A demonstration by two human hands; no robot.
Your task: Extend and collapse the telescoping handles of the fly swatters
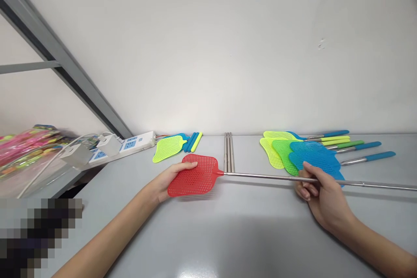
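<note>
A red fly swatter [198, 178] with a long extended metal rod lies level across my view, a little above the table. My left hand [167, 181] grips the left edge of its red head, thumb on top. My right hand [322, 195] has its fingers around the metal rod, which runs on out of view at the right. Just behind that hand lies a stack of finished-looking swatters: a blue swatter [314, 156] on top, a green swatter [282, 154] and a yellow swatter [269, 151] under it, their handles pointing right.
Several bare metal rods [229, 152] lie by the wall. Left of them are blue and yellow handle sleeves [193, 142] and a yellow swatter head [168, 148]. A power strip [130, 147] with chargers and bagged colourful items [35, 147] stand at the left, near a grey metal frame [81, 80].
</note>
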